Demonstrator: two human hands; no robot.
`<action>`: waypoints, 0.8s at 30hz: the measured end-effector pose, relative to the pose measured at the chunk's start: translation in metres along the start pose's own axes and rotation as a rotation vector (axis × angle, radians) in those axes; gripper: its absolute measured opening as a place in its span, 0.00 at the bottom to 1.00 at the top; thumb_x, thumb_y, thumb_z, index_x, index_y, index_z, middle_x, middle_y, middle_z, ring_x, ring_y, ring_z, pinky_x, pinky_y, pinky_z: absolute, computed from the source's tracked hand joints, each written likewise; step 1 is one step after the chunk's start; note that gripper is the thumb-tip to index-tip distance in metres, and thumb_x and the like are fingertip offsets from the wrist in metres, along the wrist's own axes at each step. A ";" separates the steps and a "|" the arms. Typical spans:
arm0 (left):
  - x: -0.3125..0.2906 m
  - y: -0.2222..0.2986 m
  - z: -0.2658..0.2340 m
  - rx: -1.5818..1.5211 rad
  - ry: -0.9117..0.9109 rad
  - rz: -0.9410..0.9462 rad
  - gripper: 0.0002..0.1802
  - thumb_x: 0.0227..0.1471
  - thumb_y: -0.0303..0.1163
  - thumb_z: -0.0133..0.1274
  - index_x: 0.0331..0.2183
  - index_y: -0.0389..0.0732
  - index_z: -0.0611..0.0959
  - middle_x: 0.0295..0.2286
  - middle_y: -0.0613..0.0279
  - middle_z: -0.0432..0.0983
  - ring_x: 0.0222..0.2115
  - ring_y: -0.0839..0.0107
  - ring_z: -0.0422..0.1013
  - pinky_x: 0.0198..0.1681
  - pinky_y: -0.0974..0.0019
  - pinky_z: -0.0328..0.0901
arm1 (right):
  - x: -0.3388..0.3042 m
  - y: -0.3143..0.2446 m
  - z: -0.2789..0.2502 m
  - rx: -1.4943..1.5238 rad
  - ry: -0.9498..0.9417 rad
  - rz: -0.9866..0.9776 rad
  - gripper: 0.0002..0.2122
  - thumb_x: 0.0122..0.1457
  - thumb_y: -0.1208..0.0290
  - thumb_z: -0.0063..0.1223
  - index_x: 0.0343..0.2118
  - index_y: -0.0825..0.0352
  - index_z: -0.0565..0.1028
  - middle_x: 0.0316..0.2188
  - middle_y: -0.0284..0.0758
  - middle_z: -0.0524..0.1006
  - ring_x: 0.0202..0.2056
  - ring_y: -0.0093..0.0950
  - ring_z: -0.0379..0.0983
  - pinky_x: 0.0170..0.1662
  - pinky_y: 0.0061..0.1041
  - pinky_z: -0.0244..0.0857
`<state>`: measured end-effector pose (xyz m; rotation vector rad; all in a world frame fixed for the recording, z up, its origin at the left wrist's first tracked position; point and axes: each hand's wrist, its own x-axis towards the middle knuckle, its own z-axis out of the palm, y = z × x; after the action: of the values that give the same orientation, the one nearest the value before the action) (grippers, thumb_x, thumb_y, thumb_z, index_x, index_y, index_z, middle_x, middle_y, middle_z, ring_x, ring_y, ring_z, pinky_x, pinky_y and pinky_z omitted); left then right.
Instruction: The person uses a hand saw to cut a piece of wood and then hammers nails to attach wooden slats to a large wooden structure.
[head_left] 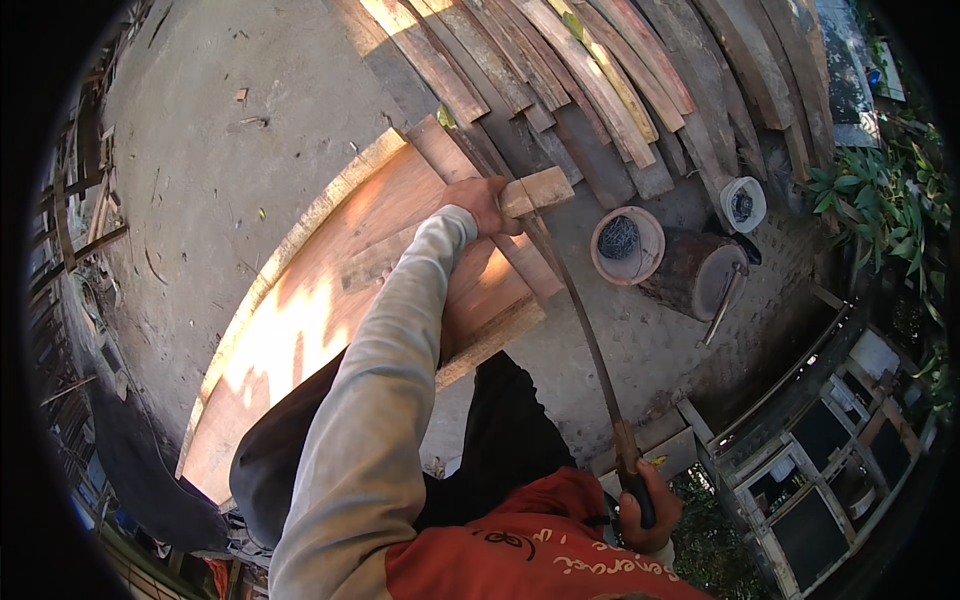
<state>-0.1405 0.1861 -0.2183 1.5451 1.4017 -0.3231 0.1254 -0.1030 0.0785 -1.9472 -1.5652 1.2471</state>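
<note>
My left hand is closed over a wooden batten, whose squared end sticks out to the right past the fingers. The batten lies across a large wooden panel framed with raised edge strips, on which my left knee rests. In my right hand, low at the right by my body, is the dark handle of a handsaw. Its long narrow blade runs up to the batten just beside my left hand, with the tip end at or under the wood. Whether the teeth touch the batten I cannot tell.
Many loose planks lie side by side on the concrete ground at the far right. A round tub with nails, a white bucket and a log stump with a hammer stand to the right. A wooden frame structure is at lower right.
</note>
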 end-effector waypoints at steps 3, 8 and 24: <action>-0.004 0.032 0.010 0.028 -0.033 0.017 0.43 0.32 0.52 0.69 0.52 0.46 0.80 0.44 0.49 0.81 0.48 0.51 0.75 0.54 0.54 0.68 | 0.081 0.034 0.030 0.033 0.100 -0.087 0.19 0.60 0.71 0.55 0.53 0.74 0.74 0.39 0.49 0.82 0.36 0.34 0.82 0.40 0.27 0.74; -0.019 0.030 0.057 -0.007 0.019 0.091 0.38 0.32 0.57 0.66 0.46 0.46 0.82 0.38 0.50 0.83 0.43 0.53 0.78 0.49 0.54 0.71 | 0.163 0.028 0.048 0.078 0.060 -0.064 0.19 0.59 0.73 0.56 0.54 0.69 0.74 0.39 0.48 0.81 0.38 0.36 0.82 0.41 0.30 0.72; -0.019 0.036 0.036 -0.102 0.020 0.097 0.44 0.31 0.52 0.69 0.51 0.42 0.80 0.40 0.49 0.83 0.44 0.51 0.78 0.51 0.55 0.70 | 0.166 0.028 0.053 0.105 0.027 -0.022 0.20 0.59 0.72 0.57 0.55 0.67 0.74 0.38 0.49 0.81 0.37 0.38 0.83 0.39 0.30 0.73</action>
<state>-0.1003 0.1524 -0.2042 1.5301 1.3336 -0.1750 0.1014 0.0263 -0.0397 -1.8696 -1.4735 1.2622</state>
